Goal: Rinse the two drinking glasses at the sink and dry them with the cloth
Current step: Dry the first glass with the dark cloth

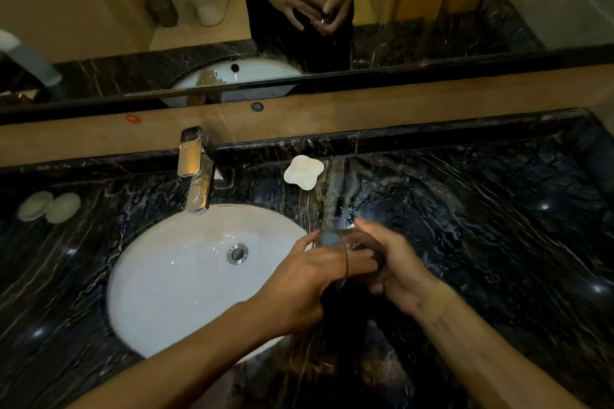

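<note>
both hands meet at the right rim of the sink (pixel 139 276), over the dark marble table (pixel 498 242), and between them is one clear drinking glass (pixel 335 252), hard to make out against the dark stone. the right hand (pixel 398 272) is curled around the far side of the glass, fingers wrapped on its wall, apparently to steady it. the left hand (pixel 309 279) lies with its fingers loosely spread across the near side, and some look as if they reach in past the rim, probably to rub the inside, though the blur leaves that uncertain. the glass is held just off the basin's edge, not under the faucet (pixel 196 173), and no running water can be seen, so this reads as wiping or turning the glass by hand, not rinsing under a stream. a second glass may stand on the table just behind the hands, but it is too faint to be sure. no cloth is in view, so drying seems not yet begun. a white soap dish (pixel 304 172) sits near the back wall, well clear of the work.
</note>
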### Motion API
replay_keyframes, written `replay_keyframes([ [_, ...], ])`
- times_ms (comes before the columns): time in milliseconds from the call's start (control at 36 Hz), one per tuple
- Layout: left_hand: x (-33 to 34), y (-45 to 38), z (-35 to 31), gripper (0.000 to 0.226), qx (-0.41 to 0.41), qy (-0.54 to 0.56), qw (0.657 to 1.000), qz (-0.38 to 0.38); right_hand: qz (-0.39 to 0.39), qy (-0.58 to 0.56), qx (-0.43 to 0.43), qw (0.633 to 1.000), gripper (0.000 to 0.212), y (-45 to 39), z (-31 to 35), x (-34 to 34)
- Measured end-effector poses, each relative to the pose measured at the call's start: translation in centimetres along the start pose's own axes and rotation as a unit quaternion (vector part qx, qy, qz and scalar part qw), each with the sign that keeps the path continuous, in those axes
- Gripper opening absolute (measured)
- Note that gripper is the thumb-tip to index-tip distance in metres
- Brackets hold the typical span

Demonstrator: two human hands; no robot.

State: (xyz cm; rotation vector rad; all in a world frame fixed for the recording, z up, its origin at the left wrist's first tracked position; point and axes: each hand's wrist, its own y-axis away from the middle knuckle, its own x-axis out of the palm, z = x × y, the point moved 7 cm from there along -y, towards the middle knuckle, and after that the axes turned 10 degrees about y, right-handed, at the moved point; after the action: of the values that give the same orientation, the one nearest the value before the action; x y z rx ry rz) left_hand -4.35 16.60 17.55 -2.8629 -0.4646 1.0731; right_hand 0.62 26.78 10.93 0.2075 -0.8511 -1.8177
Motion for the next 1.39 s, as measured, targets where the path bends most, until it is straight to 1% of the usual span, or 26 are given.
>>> replay_keyframes([
  [28, 0.0, 0.2, 0.1, 0.041, 0.010, -0.025, 0.999, 0.026, 0.013, 0.023, 0.024, 0.999, 0.041, -0.1, -0.3, 0.0],
  [83, 0.1, 0.5, 0.0, 0.037, 0.051, -0.093, 0.992, 0.070, 0.047, 0.038, 0.064, 0.996, 0.041, -0.2, -0.9, 0.3],
  [167, 0.3, 1.0, 0.0, 0.035, 0.102, -0.167, 0.976, 0.100, 0.095, 0.034, 0.109, 0.989, 0.043, -0.2, -1.5, 0.8],
  [194, 0.2, 1.0, 0.0, 0.035, 0.103, -0.156, 0.977, 0.099, 0.108, 0.041, 0.120, 0.986, 0.044, -0.3, -1.5, 0.9],
  [278, -0.5, 0.9, 0.2, 0.033, 0.077, -0.045, 0.994, 0.064, 0.155, 0.023, 0.110, 0.981, 0.049, -0.1, -1.0, 1.1],
  [306, -0.8, 0.8, 0.4, 0.033, 0.057, -0.011, 0.998, 0.039, 0.172, 0.003, 0.091, 0.981, 0.051, 0.1, -0.6, 1.3],
  [361, -1.4, 0.8, 1.5, 0.038, -0.027, 0.068, 0.997, -0.019, 0.176, -0.021, 0.028, 0.984, 0.061, 0.1, 0.1, 1.3],
  [389, -1.8, 0.7, 2.3, 0.048, -0.085, 0.122, 0.988, -0.050, 0.161, -0.006, -0.014, 0.987, 0.065, 0.0, 0.4, 1.1],
  [417, -2.0, 0.8, 2.8, 0.056, -0.137, 0.180, 0.971, -0.075, 0.133, 0.031, -0.056, 0.989, 0.064, -0.1, 0.6, 1.0],
  [444, -2.1, 0.8, 3.2, 0.059, -0.173, 0.228, 0.953, -0.096, 0.090, 0.086, -0.096, 0.988, 0.062, -0.2, 0.8, 0.7],
  [500, -2.2, 0.5, 3.3, 0.058, -0.205, 0.297, 0.924, -0.128, -0.005, 0.181, -0.187, 0.966, 0.052, -0.3, 1.6, 0.0],
  [556, -1.8, 0.3, 3.0, 0.057, -0.223, 0.367, 0.892, -0.143, -0.056, 0.203, -0.260, 0.942, 0.039, -0.1, 2.3, -0.2],
  [583, -1.6, 0.2, 2.6, 0.055, -0.220, 0.386, 0.884, -0.144, -0.077, 0.204, -0.281, 0.935, 0.034, 0.0, 2.5, -0.2],
  [639, -1.3, -0.1, 2.0, 0.052, -0.208, 0.382, 0.889, -0.144, -0.129, 0.204, -0.301, 0.922, 0.026, 0.1, 2.8, -0.5],
  [722, -1.1, -0.6, 0.9, 0.056, -0.174, 0.344, 0.911, -0.147, -0.178, 0.188, -0.315, 0.913, 0.029, 0.4, 3.1, -0.9],
  [750, -1.0, -0.6, 0.5, 0.055, -0.158, 0.331, 0.920, -0.142, -0.180, 0.179, -0.310, 0.916, 0.029, 0.4, 3.1, -0.9],
  [806, -0.7, -0.6, -0.1, 0.044, -0.142, 0.317, 0.929, -0.129, -0.168, 0.114, -0.255, 0.945, 0.029, 0.2, 2.5, -1.0],
  [861, -0.5, -0.5, 0.1, 0.045, -0.132, 0.287, 0.943, -0.106, -0.137, 0.007, -0.152, 0.979, 0.034, -0.1, 1.2, -0.9],
  [889, -0.6, -0.4, 0.1, 0.048, -0.118, 0.245, 0.958, -0.093, -0.118, -0.027, -0.100, 0.988, 0.038, -0.1, 0.6, -0.7],
  [972, -0.5, -0.2, -0.3, 0.053, -0.042, 0.085, 0.995, -0.036, -0.061, -0.041, 0.003, 0.997, 0.042, -0.3, -0.2, -0.4],
  [1028, -0.4, 0.1, -0.5, 0.049, -0.002, 0.010, 1.000, 0.003, -0.027, -0.025, 0.054, 0.998, 0.043, -0.4, -0.7, -0.3],
  [1083, -0.2, 0.4, -0.4, 0.041, 0.015, -0.053, 0.997, 0.052, 0.014, -0.002, 0.096, 0.995, 0.045, -0.4, -1.1, 0.0],
  [1167, 0.2, 0.9, -0.7, 0.037, 0.089, -0.155, 0.979, 0.101, 0.055, 0.030, 0.131, 0.989, 0.042, -0.3, -1.6, 0.2],
  [1222, 0.2, 1.0, -0.6, 0.039, 0.109, -0.179, 0.971, 0.113, 0.075, 0.083, 0.140, 0.984, 0.045, -0.3, -1.6, 0.2],
  [1306, -0.3, 0.8, 0.0, 0.042, 0.070, -0.127, 0.985, 0.098, 0.114, 0.099, 0.134, 0.980, 0.049, 0.0, -1.0, 0.3],
  [1389, -0.7, 0.7, 0.9, 0.047, -0.002, -0.068, 0.996, 0.066, 0.159, 0.027, 0.091, 0.983, 0.051, 0.3, -0.2, 0.7],
])
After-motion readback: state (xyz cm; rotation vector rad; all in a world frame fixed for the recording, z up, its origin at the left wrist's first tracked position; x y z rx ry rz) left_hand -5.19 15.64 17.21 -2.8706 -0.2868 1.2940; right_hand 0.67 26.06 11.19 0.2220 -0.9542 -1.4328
